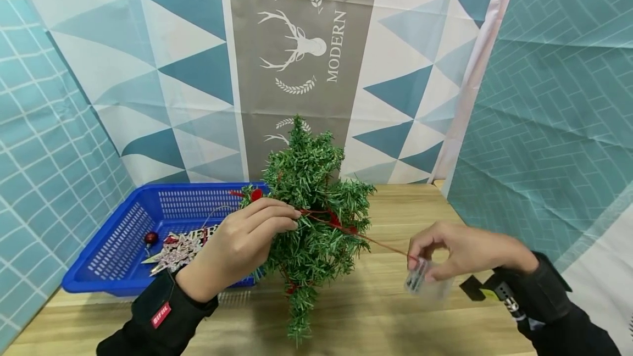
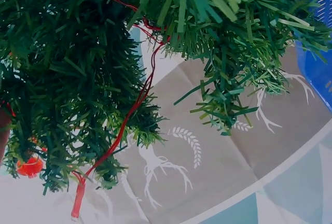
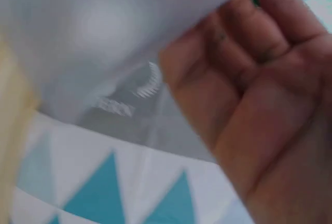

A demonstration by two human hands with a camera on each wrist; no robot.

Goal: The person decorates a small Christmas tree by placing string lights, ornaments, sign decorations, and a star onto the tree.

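Observation:
A small green artificial Christmas tree stands upright in the middle of the table, wound with a red string-light wire. On the tree's left side my left hand pinches the wire at its fingertips; the thumb is hidden. My right hand holds a small clear battery box between thumb and fingers, right of the tree. The wire runs across the branches to this box. In the right wrist view the translucent plastic is blurred. Wire loops hang among the branches in the left wrist view.
A blue plastic basket stands left behind my left hand. It holds a dark red ball, a glittery snowflake ornament and letter decorations. A patterned curtain hangs behind the wooden table.

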